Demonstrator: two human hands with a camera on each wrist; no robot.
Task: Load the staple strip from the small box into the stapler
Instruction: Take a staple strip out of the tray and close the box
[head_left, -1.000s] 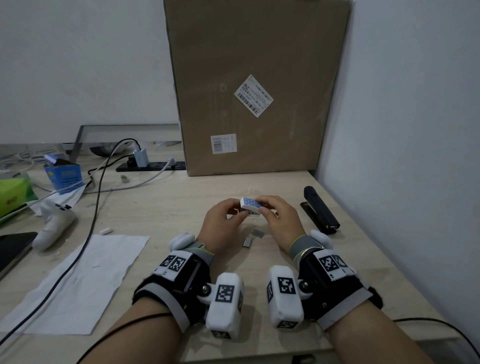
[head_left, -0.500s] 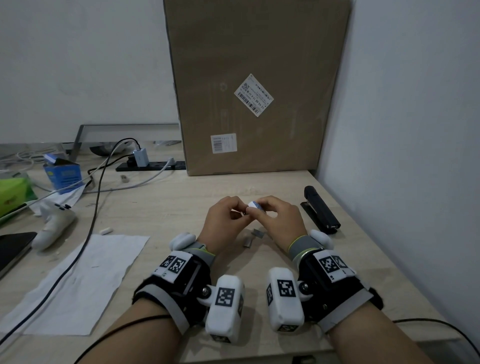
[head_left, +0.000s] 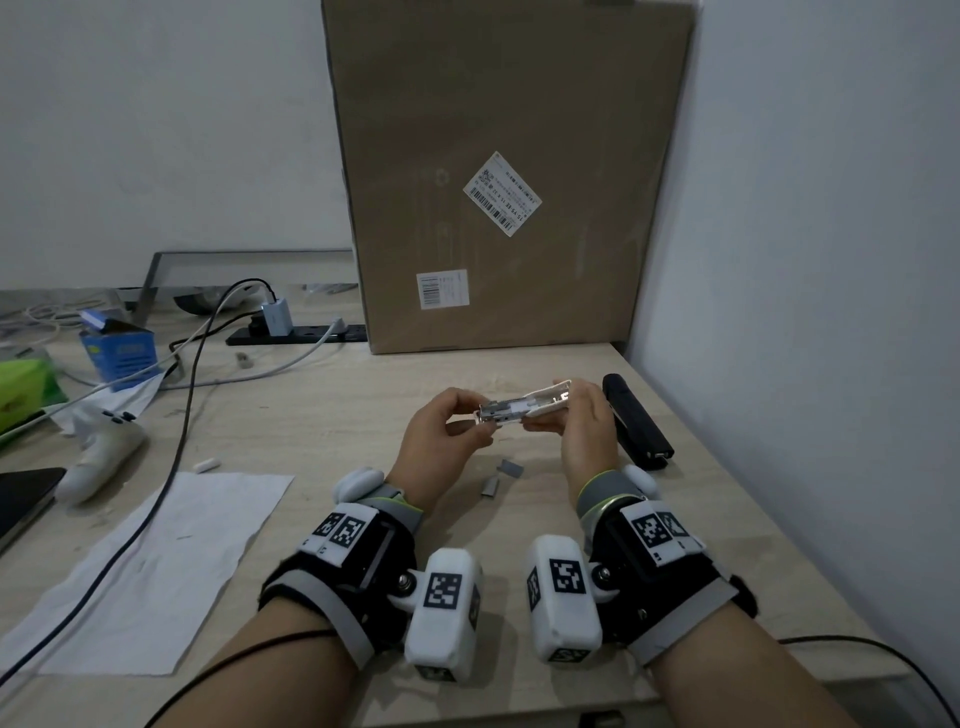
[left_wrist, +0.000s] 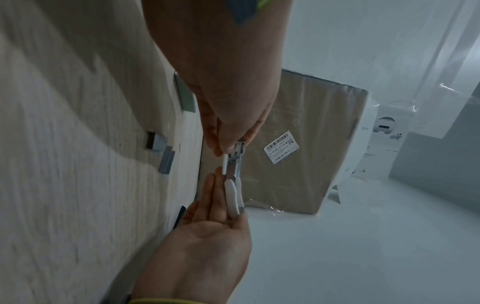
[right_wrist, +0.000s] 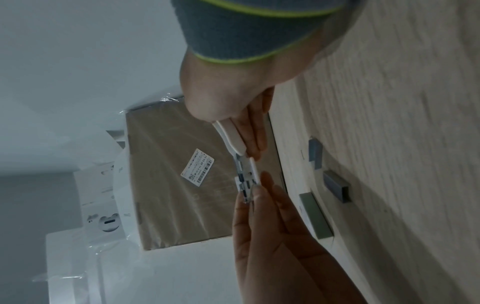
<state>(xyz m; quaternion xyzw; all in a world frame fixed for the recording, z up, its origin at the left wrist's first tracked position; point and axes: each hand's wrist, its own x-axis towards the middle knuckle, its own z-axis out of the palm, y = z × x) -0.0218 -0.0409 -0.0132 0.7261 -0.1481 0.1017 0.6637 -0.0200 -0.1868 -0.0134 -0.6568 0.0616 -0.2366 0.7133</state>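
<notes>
Both hands hold the small white stapler (head_left: 524, 406) above the surface (head_left: 322, 426).
Left hand (head_left: 441, 436) fingers pinch its metal end; right hand (head_left: 584, 421) fingers grip its white end.

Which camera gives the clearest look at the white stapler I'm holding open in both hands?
The head view: the white stapler lies lengthwise there, its metal channel facing up between the left hand and right hand. Both wrist views show it only edge-on, a thin white and metal sliver partly hidden behind fingers.
</notes>
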